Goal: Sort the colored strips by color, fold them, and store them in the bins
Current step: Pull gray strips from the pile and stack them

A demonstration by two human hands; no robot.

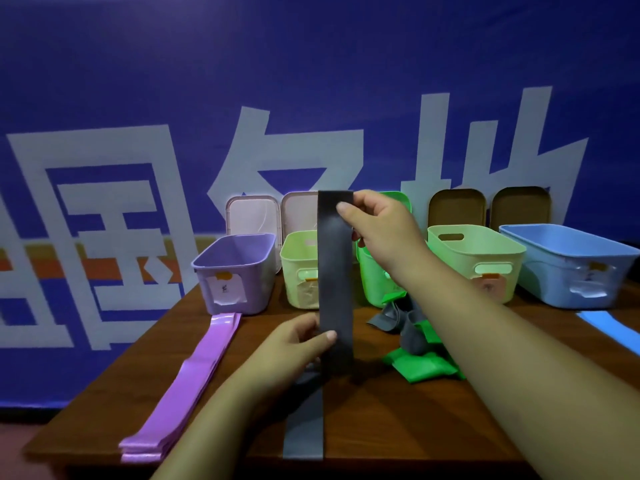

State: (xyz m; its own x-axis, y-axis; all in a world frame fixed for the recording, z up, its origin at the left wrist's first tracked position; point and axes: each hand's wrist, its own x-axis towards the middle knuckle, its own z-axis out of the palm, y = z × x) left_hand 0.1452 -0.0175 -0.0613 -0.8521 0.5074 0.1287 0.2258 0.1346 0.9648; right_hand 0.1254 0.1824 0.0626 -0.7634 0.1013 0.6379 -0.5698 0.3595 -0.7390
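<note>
Presently, head view, single entry. Grey strip: held upright over the middle of the table, straight between two hands, apparently to square it before folding. Right hand: thumb and fingers pinch the strip's top end, in front of the far row of bins. Left hand: thumb and fingers pinch its left edge lower down, steadying it. Grey length, flat at the near edge: same strip's tail or a second one, cannot tell. Purple strips: stacked flat at the left, just before the purple bin, likely sorted to match. Green strips and loose grey strips: heaped right of centre, seemingly unsorted. Blue strip: far right, before the blue bin.
</note>
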